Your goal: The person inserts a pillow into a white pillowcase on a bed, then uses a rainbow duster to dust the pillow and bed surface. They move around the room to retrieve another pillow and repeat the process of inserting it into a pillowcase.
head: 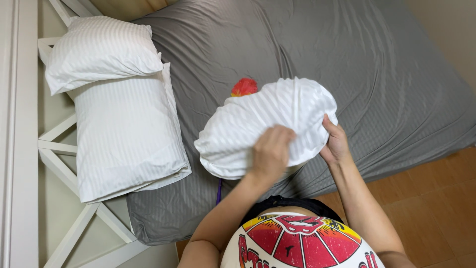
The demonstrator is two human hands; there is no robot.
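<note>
Above the near edge of the bed I hold a white striped pillow (267, 124) in its pillowcase. My left hand (271, 151) is closed on the case's lower edge at the middle. The case's right end is gripped by my right hand (336, 141), thumb on top. Behind the pillow a red-orange feathery thing (244, 87) shows on the bed, with a purple handle (218, 191) poking out below the pillow; most of it is hidden.
Grey fitted sheet covers the bed (377, 74). Two more white striped pillows lie at the left, a smaller one (101, 49) on top of a larger one (126, 134). A white wooden headboard frame (59, 164) runs along the left. Wooden floor (436, 198) is at right.
</note>
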